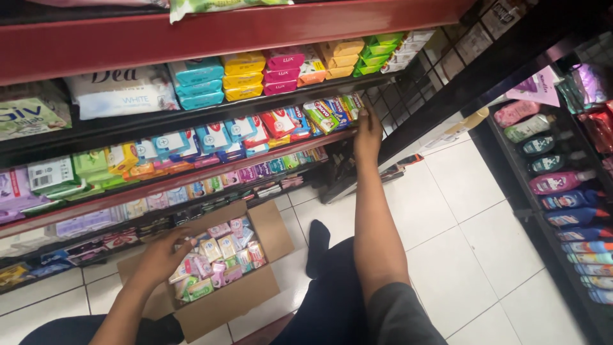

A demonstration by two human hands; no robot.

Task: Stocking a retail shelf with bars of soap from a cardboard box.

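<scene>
An open cardboard box [252, 297] sits on the white tiled floor, filled with several small soap boxes [220, 259] in pink, green and yellow. My left hand [163, 255] reaches into the box's left side, fingers curled over the soap boxes there; I cannot tell if it grips one. My right hand [367, 134] is stretched up to the red-edged shelf [191, 176], fingers resting against the green soap boxes [348, 105] at the right end of the row. My dark-trousered leg and sock lie between box and shelf end.
Shelves on the left carry rows of soap bars in blue, yellow, pink and orange. A black wire rack [415, 83] closes the shelf's right end. Another shelf at the right holds bottles [562, 182]. White floor tiles [472, 236] run between them.
</scene>
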